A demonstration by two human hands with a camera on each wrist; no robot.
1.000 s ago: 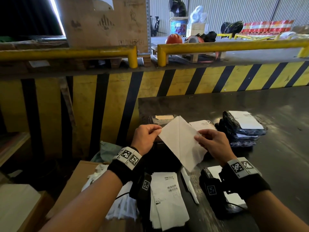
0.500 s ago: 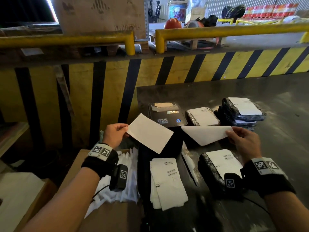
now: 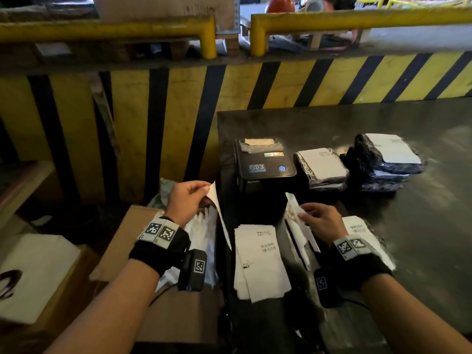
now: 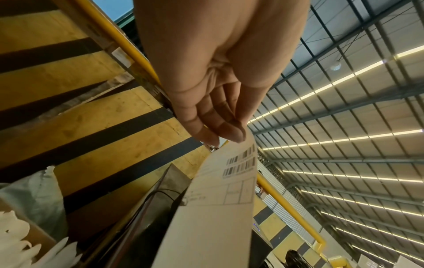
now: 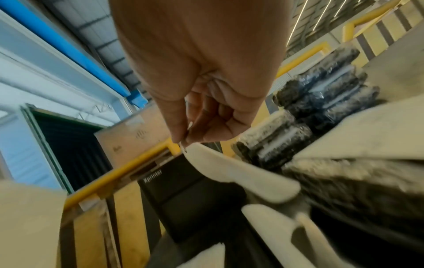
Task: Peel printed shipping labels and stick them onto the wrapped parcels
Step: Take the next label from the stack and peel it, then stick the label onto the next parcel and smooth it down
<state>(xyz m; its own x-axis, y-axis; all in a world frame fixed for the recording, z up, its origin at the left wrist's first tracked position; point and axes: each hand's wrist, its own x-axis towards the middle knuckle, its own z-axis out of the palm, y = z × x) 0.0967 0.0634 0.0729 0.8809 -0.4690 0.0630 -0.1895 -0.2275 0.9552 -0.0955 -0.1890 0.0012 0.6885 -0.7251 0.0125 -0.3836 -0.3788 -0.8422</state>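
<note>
Pinching with thumb and fingertips, my left grip [image 3: 187,200] is holding one sheet [image 3: 221,223] by its top corner, left of centre in the head view. It is hanging edge-on over the box [image 3: 122,241] of white scraps at lower left. My left wrist view is showing barcodes and ruled boxes on this sheet [image 4: 218,208], so I am judging it to be the label.

My right grip [image 3: 321,221] is pinching the second sheet [image 3: 293,208] narrowly at its upper edge, right of centre, just below the printer [image 3: 263,169]. That sheet is looking blank and blurred in the right wrist view [image 5: 241,174], so it is probably the liner, though I cannot be sure.

A second ago both grips were sharing a single sheet. Now the two layers are coming fully apart and my hands are spreading and dropping, so the peel is done.

What is remaining is sticking. A parcel [image 3: 362,231] is lying under my right wrist at lower right, apparently labelled already. More parcels [image 3: 383,164] are stacked at upper right on the surface [image 3: 383,118], each showing white paper on top. Printed strips [image 3: 258,256] are waiting at bottom centre.
</note>
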